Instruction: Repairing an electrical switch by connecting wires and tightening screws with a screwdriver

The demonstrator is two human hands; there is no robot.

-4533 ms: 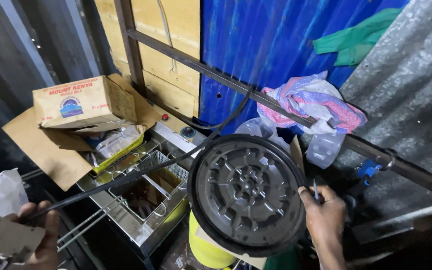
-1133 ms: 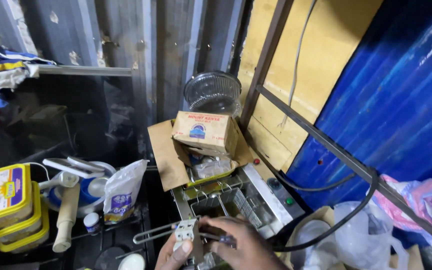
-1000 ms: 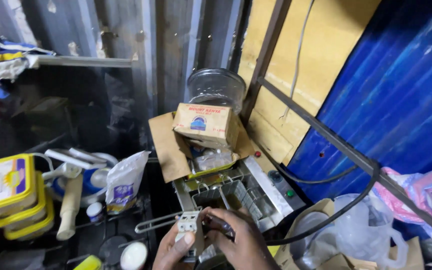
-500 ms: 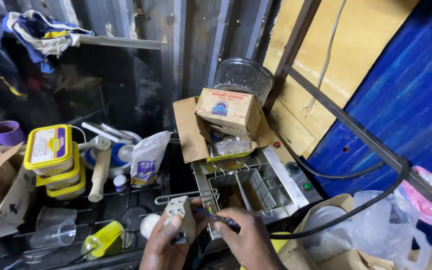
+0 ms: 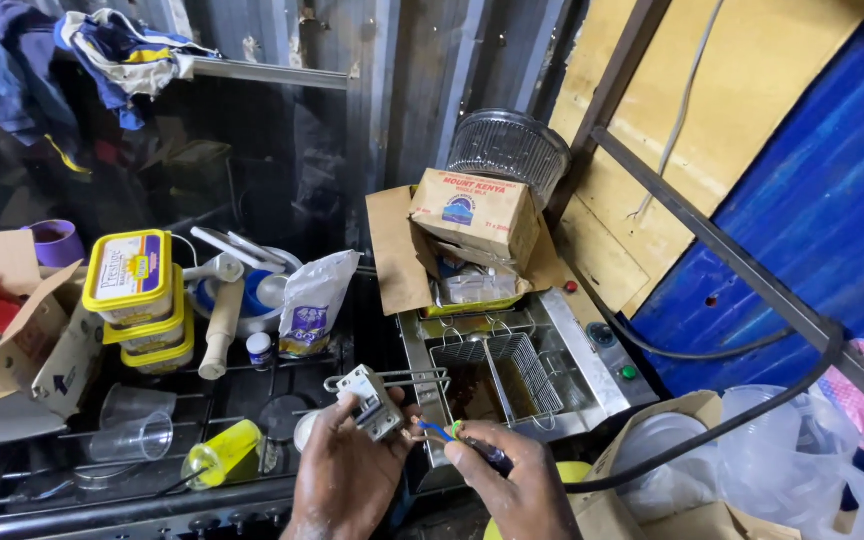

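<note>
My left hand [image 5: 344,468] is shut on a small grey plug-like block [image 5: 372,401], held just in front of a steel fryer. My right hand [image 5: 518,488] pinches the end of a thick black cable [image 5: 712,432]. The cable's thin blue and green-yellow wires [image 5: 439,430] reach toward the block. The two hands are close together at the bottom middle of the view, with the wire ends between them. The cable curves away to the right and up along a dark metal bar.
The steel fryer [image 5: 578,352] holds a wire basket [image 5: 500,372]. Behind it sit an open cardboard box [image 5: 474,214] and a clear domed cover [image 5: 508,148]. To the left are stacked yellow tubs [image 5: 136,292], a rolling pin [image 5: 221,327], a white bag [image 5: 312,300], clear cups [image 5: 132,424] and a yellow bottle [image 5: 217,451].
My hands stay together on the block and the wires. The view has swung left and down, bringing the tubs, cups and yellow bottle into sight. Earlier my right hand held a round dark disc.
</note>
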